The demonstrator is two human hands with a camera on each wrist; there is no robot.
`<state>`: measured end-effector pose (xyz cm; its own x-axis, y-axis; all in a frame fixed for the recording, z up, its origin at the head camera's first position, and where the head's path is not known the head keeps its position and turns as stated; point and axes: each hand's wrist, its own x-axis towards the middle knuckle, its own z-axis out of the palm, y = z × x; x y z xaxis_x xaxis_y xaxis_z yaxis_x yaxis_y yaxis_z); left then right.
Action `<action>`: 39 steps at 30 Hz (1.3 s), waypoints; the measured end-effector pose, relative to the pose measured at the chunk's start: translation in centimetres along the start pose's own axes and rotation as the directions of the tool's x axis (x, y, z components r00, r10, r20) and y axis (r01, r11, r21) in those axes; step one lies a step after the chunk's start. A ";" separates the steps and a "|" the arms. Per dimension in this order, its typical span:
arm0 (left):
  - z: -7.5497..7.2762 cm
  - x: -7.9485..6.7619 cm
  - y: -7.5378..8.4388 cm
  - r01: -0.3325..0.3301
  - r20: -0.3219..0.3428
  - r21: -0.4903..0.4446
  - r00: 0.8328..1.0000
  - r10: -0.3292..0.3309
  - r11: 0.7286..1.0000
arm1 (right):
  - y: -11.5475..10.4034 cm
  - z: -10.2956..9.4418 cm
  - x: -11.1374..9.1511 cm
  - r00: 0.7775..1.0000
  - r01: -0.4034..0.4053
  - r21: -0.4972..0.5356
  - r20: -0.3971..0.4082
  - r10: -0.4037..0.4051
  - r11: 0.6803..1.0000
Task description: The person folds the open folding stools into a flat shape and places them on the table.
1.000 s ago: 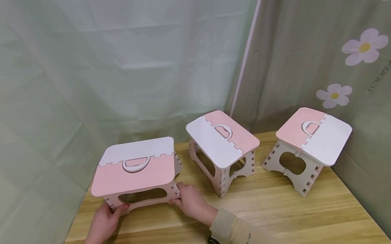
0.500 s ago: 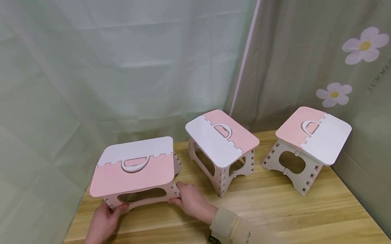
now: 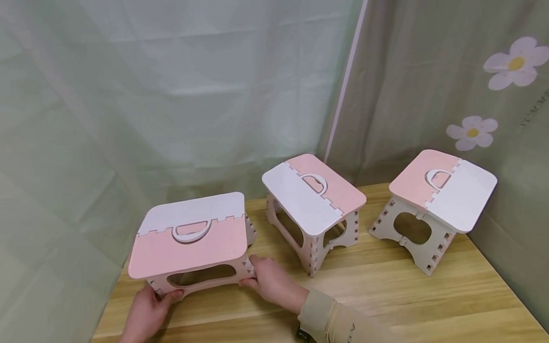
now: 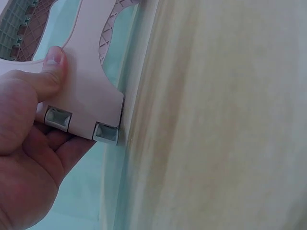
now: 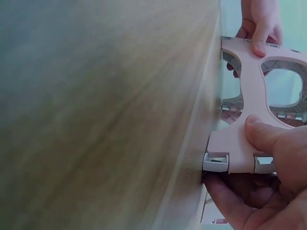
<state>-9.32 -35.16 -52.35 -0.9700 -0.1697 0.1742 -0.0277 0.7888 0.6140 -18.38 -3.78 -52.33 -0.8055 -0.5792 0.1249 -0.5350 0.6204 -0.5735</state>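
Observation:
At the left of the table stands a pink and white folding step stool (image 3: 186, 255), upright and unfolded, its white carry handle lying in the top. My left hand (image 3: 145, 315) grips the stool's near left leg, the thumb pressed on the pink front panel (image 4: 86, 81) and the fingers behind it. On the near right leg, my right hand (image 3: 274, 285) pinches in the same way, as the right wrist view shows with its thumb on the pink panel (image 5: 230, 141). The stool's far legs are mostly hidden beneath its top.
A second folding stool (image 3: 298, 196) stands upright in the middle, turned at an angle, close to my right hand. Farther right is a third stool (image 3: 443, 186) near the curtain. Pale curtains (image 3: 235, 92) enclose the back and sides of the wooden table (image 3: 424, 312).
Both hands keep their hold on the left stool, which stays in place. The view has shifted very slightly; nothing else visibly differs.

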 end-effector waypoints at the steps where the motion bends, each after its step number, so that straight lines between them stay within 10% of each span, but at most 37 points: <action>1: 0.0 0.0 0.0 0.003 0.000 -0.001 1.000 -0.003 1.000 | 0.0 0.0 0.0 1.000 0.000 -0.001 0.003 0.000 1.000; 31: 0.2 -0.7 -1.0 -0.041 -0.039 -0.022 0.998 0.040 0.999 | 1.2 -1.4 0.6 0.998 -0.032 0.018 0.063 0.030 0.999; 39: -0.2 -0.5 -0.7 -0.053 -0.009 -0.010 0.999 0.053 0.999 | 1.5 -3.3 1.9 0.998 -0.054 0.262 0.039 0.046 0.964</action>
<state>-8.75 -35.73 -52.70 -0.9678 -0.1329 0.2137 0.0264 0.7910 0.6113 -21.56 -2.19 -50.25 -0.8186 -0.5704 0.0672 -0.4053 0.4909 -0.7712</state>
